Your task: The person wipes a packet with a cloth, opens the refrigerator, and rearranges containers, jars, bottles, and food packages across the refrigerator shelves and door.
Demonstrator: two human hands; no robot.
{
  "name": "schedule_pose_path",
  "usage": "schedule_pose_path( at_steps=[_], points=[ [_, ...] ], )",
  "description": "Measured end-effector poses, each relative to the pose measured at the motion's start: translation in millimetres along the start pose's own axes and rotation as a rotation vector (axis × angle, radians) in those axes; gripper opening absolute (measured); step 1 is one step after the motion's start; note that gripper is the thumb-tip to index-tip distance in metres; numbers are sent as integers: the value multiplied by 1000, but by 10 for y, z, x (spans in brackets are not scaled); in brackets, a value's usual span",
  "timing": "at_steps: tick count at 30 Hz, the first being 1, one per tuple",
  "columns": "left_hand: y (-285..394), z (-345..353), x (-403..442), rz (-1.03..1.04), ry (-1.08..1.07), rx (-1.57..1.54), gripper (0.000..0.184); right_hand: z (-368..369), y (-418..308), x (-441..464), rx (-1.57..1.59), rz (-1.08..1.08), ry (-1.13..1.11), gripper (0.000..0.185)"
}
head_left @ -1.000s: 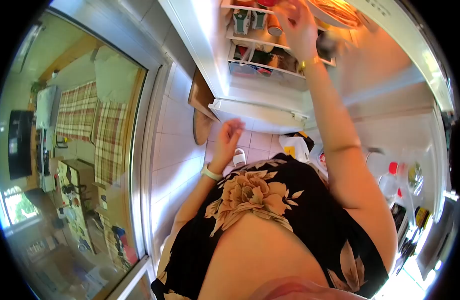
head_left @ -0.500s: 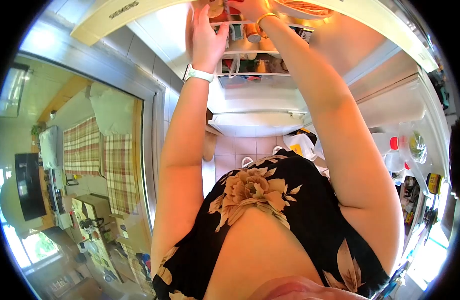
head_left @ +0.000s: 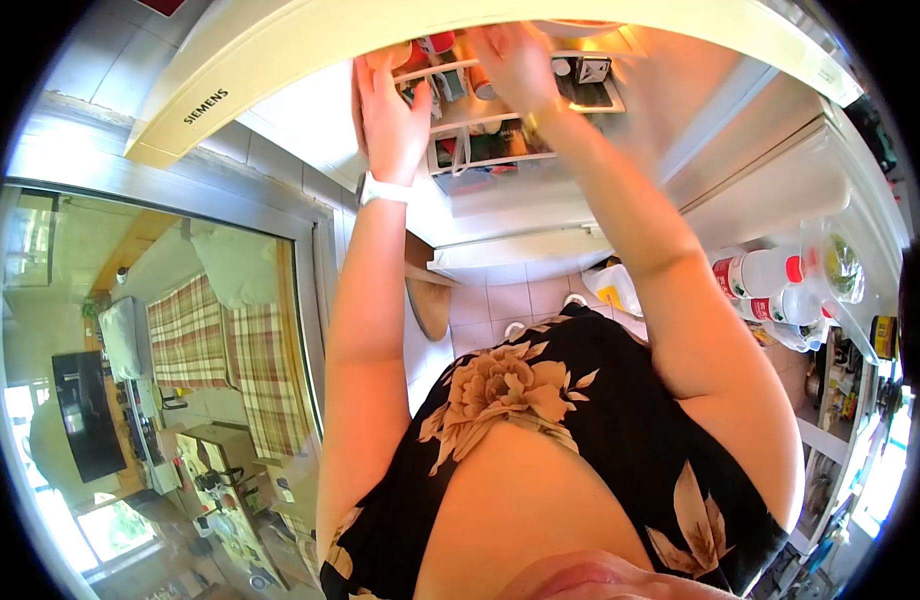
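My left hand, with a white watch at the wrist, reaches into the open fridge along its left wall. Its thumb stands apart from the fingers, which rest near the front of a shelf; no held thing shows. Farther right, my right hand is inside over the same shelf, its fingers smeared by motion. Close by are a red-and-white item, an orange-brown jar and a black-and-white box. Below them a clear-fronted drawer holds several packages.
White bottles with red caps stand in the door rack on the right. The fridge's top edge arches over my hands. A glass window is on the left. On the floor stands a white jug with a yellow label.
My view has shifted, so more of the fridge top and shelf shows. My right hand has come back toward me from deeper in the shelf. My left hand stays by the left wall.
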State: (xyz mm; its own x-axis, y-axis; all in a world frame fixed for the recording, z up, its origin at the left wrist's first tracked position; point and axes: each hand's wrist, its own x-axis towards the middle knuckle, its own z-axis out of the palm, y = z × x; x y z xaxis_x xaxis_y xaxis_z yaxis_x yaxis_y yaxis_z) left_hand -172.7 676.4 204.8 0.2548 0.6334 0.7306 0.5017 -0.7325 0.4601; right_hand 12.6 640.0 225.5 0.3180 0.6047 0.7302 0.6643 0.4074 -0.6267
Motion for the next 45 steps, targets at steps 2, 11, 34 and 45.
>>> schedule_pose_path(
  at_steps=[2,11,34,45],
  points=[
    [106,-72,-93,62,40,29,56,-84,209,-480,0,23,-11,30],
    [554,-14,-754,-16,-133,-350,53,659,1105,-269,-718,332,-313,53],
    [469,-51,-1368,-304,-312,-668,46,-555,-199,-225,227,157,-325,61],
    [495,-293,-1454,-366,-349,-573,44,345,268,116,-336,161,-13,45]
  ],
)
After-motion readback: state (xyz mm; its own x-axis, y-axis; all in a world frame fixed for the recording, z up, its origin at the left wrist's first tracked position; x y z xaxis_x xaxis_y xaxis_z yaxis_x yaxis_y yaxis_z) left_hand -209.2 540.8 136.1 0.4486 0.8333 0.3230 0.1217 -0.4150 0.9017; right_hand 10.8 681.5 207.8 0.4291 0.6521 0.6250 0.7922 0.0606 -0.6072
